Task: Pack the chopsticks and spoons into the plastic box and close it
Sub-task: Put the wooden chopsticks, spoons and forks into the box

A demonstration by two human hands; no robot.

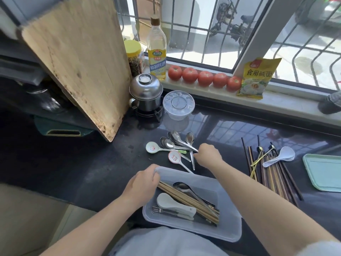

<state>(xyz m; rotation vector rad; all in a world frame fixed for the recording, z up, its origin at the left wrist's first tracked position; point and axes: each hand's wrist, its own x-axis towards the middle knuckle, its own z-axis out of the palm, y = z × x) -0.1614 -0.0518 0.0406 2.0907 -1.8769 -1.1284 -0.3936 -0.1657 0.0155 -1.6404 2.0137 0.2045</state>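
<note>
1. Left hand (142,183) curled over far corner of plastic box (228,215) at counter (92,163) edge; overhanging, liable to tip if released.
2. Right hand (208,156), fingers closed around handles in spoon pile (175,146); too many at once, likely to slip and clatter.
3. Chopsticks (273,172) well right of box; long, may block lid (324,172).

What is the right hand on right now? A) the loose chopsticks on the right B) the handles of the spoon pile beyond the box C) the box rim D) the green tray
B: the right hand is curled at the handle ends of the spoon pile beyond the box, while the left hand grips the box's far left corner; the loose chopsticks and green tray lie untouched to the right.
</note>
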